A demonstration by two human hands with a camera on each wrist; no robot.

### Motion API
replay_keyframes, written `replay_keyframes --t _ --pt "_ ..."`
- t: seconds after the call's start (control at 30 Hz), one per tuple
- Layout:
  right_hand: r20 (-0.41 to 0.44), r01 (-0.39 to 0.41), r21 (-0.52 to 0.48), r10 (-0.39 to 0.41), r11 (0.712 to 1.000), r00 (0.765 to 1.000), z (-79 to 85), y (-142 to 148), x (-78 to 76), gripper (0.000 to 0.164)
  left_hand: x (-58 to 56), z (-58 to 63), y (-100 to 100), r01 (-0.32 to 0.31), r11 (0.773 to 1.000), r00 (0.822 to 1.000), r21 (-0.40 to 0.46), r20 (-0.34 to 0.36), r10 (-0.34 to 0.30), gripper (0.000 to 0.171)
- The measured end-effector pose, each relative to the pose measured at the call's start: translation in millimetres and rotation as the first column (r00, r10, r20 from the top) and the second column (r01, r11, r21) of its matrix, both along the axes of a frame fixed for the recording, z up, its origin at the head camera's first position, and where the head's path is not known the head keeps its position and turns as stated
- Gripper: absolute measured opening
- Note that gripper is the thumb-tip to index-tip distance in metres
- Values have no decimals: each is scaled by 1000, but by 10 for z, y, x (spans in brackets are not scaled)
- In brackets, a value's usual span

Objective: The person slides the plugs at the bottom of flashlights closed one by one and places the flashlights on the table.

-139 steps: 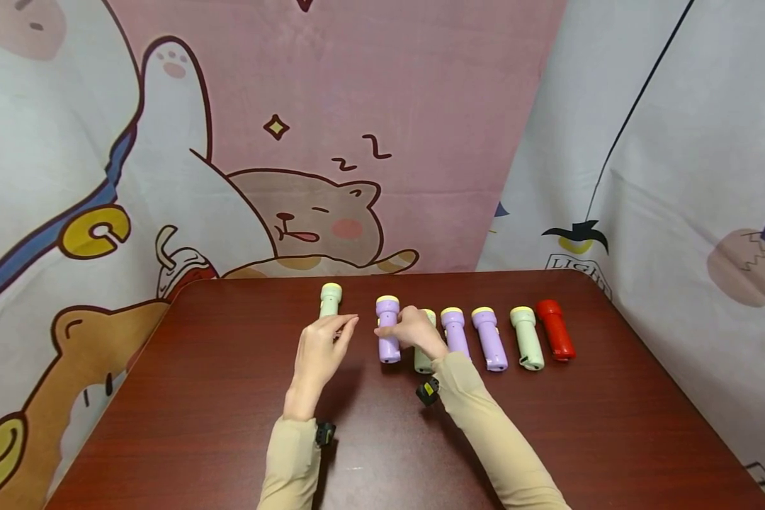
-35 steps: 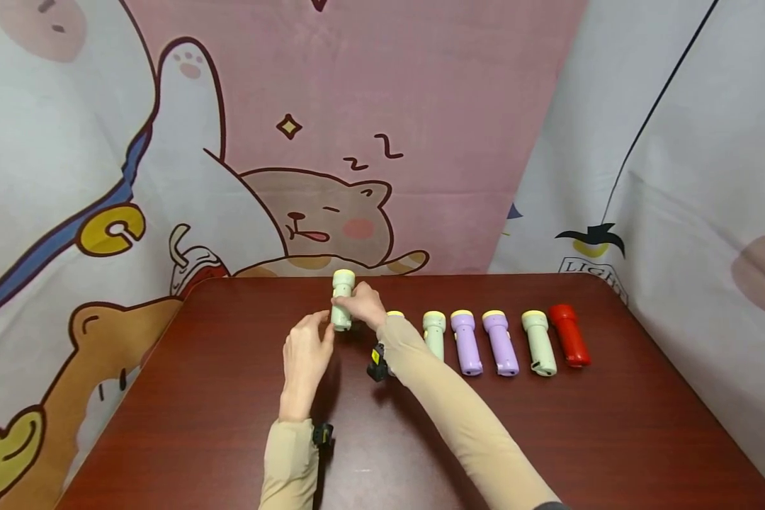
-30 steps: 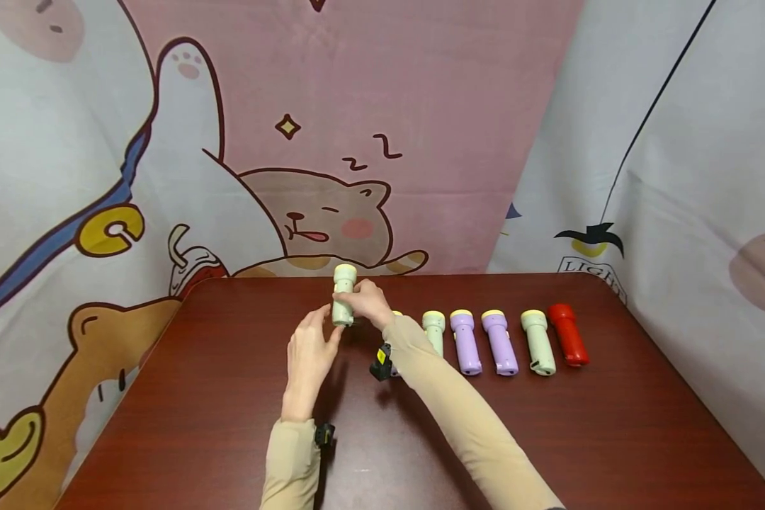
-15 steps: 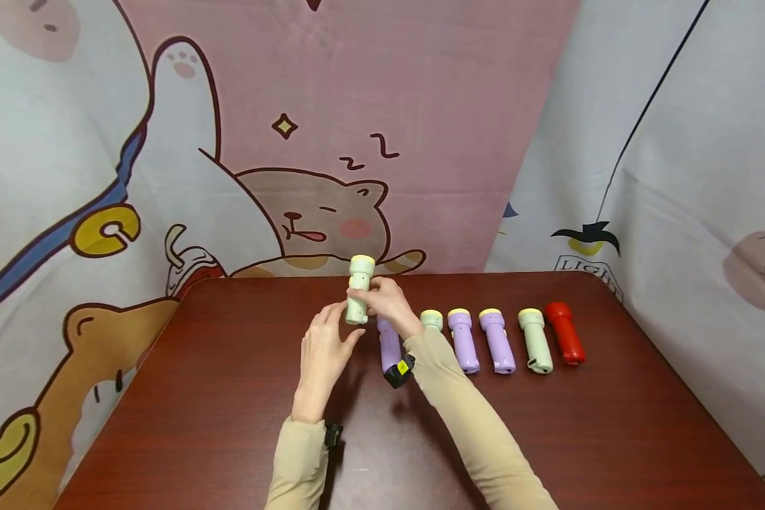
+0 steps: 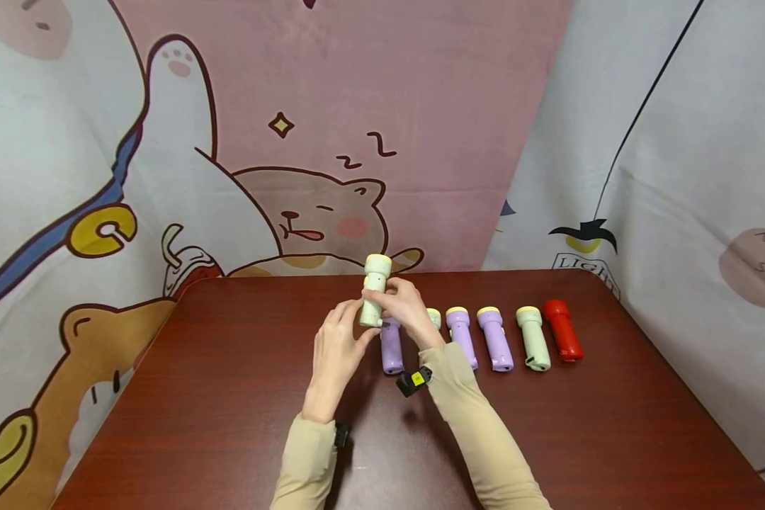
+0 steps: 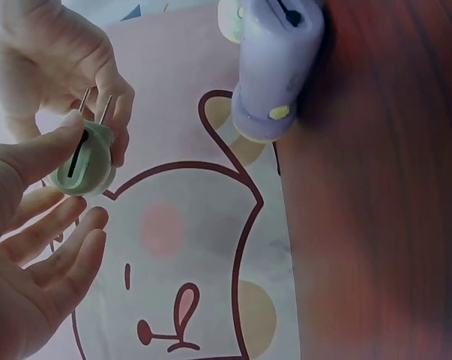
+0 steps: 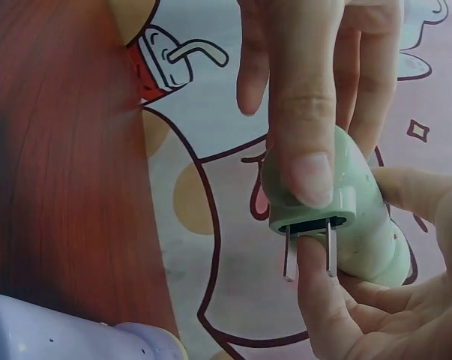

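Note:
My right hand [image 5: 411, 312] holds a pale green flashlight [image 5: 375, 290] raised above the table, its yellow-rimmed head pointing away. Around its tail end, my left hand [image 5: 334, 354] has the thumb on the end face and the fingers underneath. Two metal plug prongs [image 7: 331, 251] stand out from a slot in the tail, in the right wrist view. A right-hand fingertip lies right by them. In the left wrist view the flashlight's end [image 6: 98, 161] shows a dark slot under the left thumb. A purple flashlight [image 5: 392, 350] lies just below the hands.
On the brown table [image 5: 229, 397], right of the hands, a row holds a partly hidden green flashlight [image 5: 434, 316], two purple flashlights [image 5: 495, 340], another green flashlight [image 5: 533, 340] and a red flashlight [image 5: 564, 331]. Behind the table hangs a printed cloth [image 5: 446, 142].
The green flashlight, lying at the back left earliest on, is now lifted and has moved right in my right hand. My left hand has followed and closed in on its tail.

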State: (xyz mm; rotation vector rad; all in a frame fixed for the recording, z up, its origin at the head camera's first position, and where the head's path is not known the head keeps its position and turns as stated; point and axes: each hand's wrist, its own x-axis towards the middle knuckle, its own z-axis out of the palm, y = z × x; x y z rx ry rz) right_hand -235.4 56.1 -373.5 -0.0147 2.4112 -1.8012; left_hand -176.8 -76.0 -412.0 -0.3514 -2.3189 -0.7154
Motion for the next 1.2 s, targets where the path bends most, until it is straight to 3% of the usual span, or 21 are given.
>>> replay_keyframes --t 0.67,1.2 --pt "-43 40 -26 -41 999 998 49 138 122 48 19 -1 98 60 998 993 -8 -103 -61 51" --pt "-49 25 -4 -25 1000 998 118 151 155 46 -17 -8 48 147 989 952 -26 -267 -148 46"
